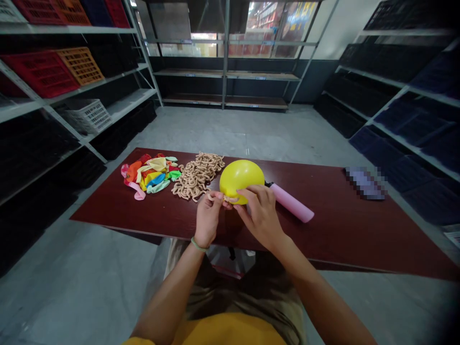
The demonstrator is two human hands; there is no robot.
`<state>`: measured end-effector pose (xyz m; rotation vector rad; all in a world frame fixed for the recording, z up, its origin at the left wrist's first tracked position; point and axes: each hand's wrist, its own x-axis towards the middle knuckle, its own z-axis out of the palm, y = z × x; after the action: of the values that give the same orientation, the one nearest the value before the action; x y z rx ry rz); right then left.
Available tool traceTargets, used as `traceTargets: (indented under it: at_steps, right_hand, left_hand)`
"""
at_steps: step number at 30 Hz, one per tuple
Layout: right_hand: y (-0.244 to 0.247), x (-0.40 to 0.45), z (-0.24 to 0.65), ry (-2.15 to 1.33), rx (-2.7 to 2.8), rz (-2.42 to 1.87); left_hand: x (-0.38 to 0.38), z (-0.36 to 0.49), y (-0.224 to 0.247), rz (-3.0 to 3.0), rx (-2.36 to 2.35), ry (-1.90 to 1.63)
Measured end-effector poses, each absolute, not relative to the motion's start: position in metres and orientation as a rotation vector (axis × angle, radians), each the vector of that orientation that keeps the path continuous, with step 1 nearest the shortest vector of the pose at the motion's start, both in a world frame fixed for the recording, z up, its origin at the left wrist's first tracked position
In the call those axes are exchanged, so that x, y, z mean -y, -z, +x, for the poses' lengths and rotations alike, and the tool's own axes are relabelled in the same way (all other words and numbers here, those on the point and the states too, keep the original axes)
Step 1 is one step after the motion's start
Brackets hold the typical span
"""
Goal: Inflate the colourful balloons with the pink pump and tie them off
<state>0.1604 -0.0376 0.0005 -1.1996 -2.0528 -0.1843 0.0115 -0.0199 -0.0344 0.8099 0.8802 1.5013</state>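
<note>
An inflated yellow balloon is in front of me above the dark red table, its neck end toward my hands. My left hand is closed in a pinch on a beige curved piece beside the balloon's lower left. With thumb and fingers bent, my right hand grips the balloon at its neck end. What lies between the fingertips is partly hidden. Left of the balloon spreads a pile of similar beige curled pieces. Farther left is a heap of uninflated balloons in several colours.
A pink cylinder-shaped pump with a black end lies right of the balloon. A pixelated flat object rests at the right of the table. Shelves with crates stand left and right, another rack behind.
</note>
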Motion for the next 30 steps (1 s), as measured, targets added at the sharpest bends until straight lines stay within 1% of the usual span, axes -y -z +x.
traceTargets:
  at_steps: [10,15,17,20,23,26,28,30]
  right_hand:
    - [0.010,0.037,0.159,0.202,2.059,-1.198]
    - [0.007,0.035,0.161,0.239,2.009,-1.221]
    - [0.006,0.031,0.164,0.191,1.943,-1.232]
    - [0.009,0.025,0.168,-0.098,1.656,-1.265]
    - [0.016,0.018,0.164,-0.676,1.191,-1.179]
    - [0.019,0.010,0.151,-1.279,0.871,-0.906]
    - [0.018,0.003,0.143,-1.466,0.778,-0.744]
    - [0.016,-0.004,0.136,-1.475,0.718,-0.690]
  left_hand:
    - [0.020,0.013,0.030,0.769,-0.851,-1.554]
    - [0.018,0.015,0.030,0.772,-0.824,-1.544]
    - [0.016,0.015,0.028,0.788,-0.814,-1.533]
    - [0.012,0.012,0.026,0.805,-0.786,-1.586]
    - [0.007,0.010,0.029,0.833,-0.749,-1.625]
    - [0.003,0.012,0.038,0.947,-0.768,-1.577]
    - [0.001,0.015,0.046,1.061,-0.827,-1.520]
    - [-0.001,0.016,0.054,1.152,-0.888,-1.470]
